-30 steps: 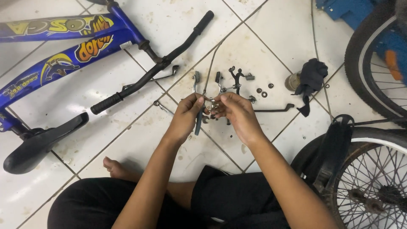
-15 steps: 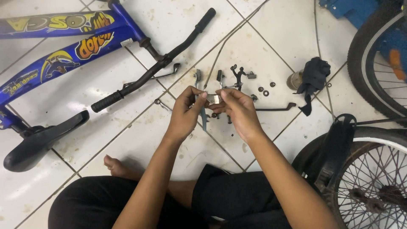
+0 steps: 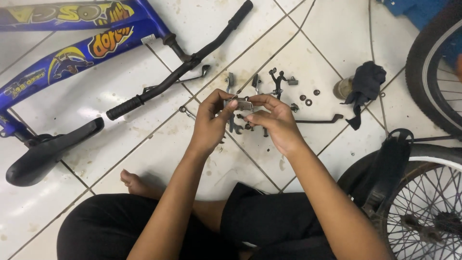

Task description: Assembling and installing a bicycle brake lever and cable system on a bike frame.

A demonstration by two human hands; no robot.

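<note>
- Both hands have lifted a little toward the far side since the earlier frames, and the small metal part between them now sits slightly higher over the loose hardware, with the fingers regrouped around it.
- Left hand [image 3: 211, 118] is curled, thumb and forefinger pinching the left end of the small metal brake part [image 3: 243, 104].
- Right hand [image 3: 272, 120] is also pinched shut, its fingertips gripping the right end and underside of the same part, so the piece is held in the air between the two hands, above the tiled floor [image 3: 144, 144].
- Just beyond and under the hands lie scattered brake pieces [image 3: 279, 82], two small washers [image 3: 305, 99] to the right, and a thin black lever [image 3: 320, 120] near the right wrist.
- Far left lies a blue bicycle frame [image 3: 72, 48] with its black handlebar [image 3: 178, 74] and black saddle [image 3: 45, 154]; a dark rag [image 3: 365, 86] sits far right, and a spoked wheel [image 3: 423, 207] stands at the near right.
- As a judgement, the step in hand is fitting or adjusting small hardware on the brake part, done by fingertip work.
- Next move likely calls for one hand keeping the piece steady while the other turns or seats a tiny fastener; what that fastener is cannot be told, as the fingers hide it.
</note>
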